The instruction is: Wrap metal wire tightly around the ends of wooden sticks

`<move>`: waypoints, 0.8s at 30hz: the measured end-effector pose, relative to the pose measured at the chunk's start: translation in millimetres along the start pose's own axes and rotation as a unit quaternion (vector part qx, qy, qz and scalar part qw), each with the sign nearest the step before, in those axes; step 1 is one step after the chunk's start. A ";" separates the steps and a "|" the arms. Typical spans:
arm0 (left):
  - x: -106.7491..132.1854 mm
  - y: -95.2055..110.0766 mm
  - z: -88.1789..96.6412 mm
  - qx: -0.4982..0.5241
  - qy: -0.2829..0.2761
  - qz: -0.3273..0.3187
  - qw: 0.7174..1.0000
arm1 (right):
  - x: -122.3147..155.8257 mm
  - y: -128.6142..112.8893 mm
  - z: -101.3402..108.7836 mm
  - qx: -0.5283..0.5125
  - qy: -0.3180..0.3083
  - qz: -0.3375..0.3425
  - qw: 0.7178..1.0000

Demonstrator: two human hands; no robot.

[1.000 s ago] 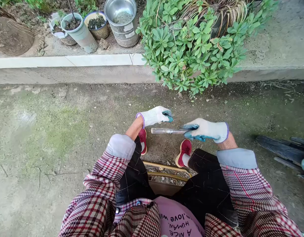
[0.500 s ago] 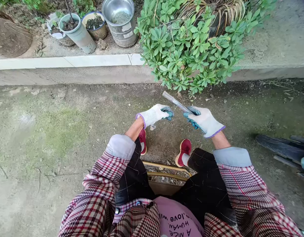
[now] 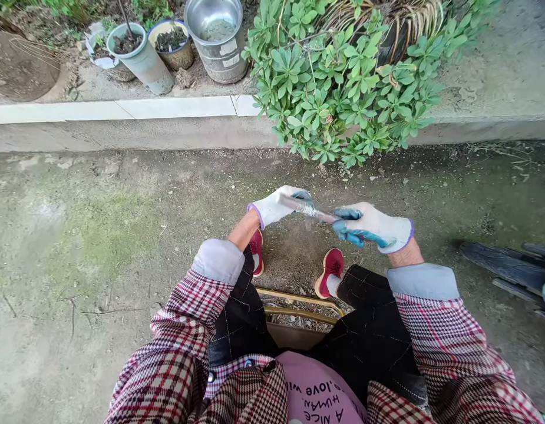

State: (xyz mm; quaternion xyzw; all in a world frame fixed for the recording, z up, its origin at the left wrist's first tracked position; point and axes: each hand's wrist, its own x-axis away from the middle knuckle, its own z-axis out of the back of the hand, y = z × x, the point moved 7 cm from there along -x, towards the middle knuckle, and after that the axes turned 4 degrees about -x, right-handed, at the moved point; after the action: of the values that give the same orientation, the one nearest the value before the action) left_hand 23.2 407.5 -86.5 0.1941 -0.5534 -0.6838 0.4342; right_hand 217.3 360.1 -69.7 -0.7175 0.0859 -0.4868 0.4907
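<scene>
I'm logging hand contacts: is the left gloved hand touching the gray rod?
Cannot tell: in the head view, the blurred gray rod crosses over the left gloved hand, hiding any contact or gap.

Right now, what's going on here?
A person in coated work gloves grips a rod with a shiny wrapped section in the right hand; its free end points toward the left hand. The rod overlaps the left hand in view; whether they touch, or what that hand holds, can't be told. Both hands are above the ground near the red shoes, with a leafy plant overhanging the ledge ahead.
</scene>
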 end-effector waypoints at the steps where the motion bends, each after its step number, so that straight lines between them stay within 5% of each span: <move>1: 0.4 -0.8 0.6 -0.007 -0.009 0.002 1.000 | 0.4 2.5 -0.9 0.036 -0.024 -0.011 0.999; 7: 16.8 15.8 4.3 -0.036 -0.037 0.036 0.998 | -1.4 7.6 -1.9 0.210 -0.060 -0.030 0.975; 12: 25.8 23.9 0.6 -0.195 -0.030 0.075 0.977 | -13.8 11.8 5.9 0.363 0.024 -0.060 0.930; 14: 27.3 24.8 -2.6 -0.179 -0.028 0.078 0.980 | -17.0 10.0 10.8 0.389 0.063 -0.053 0.918; 20: 21.7 20.6 -9.6 -0.035 0.015 0.064 0.997 | -13.2 -9.4 25.4 0.384 0.184 0.024 0.904; 24: 9.8 12.8 -16.1 0.037 0.024 0.075 0.996 | -3.9 -10.9 29.2 0.179 0.238 0.032 0.954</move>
State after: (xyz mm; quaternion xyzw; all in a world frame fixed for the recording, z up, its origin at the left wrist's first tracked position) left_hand 34.7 390.0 -77.7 0.1845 -0.5809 -0.6236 0.4896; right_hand 234.3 386.0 -64.9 -0.4784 0.1349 -0.6348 0.5916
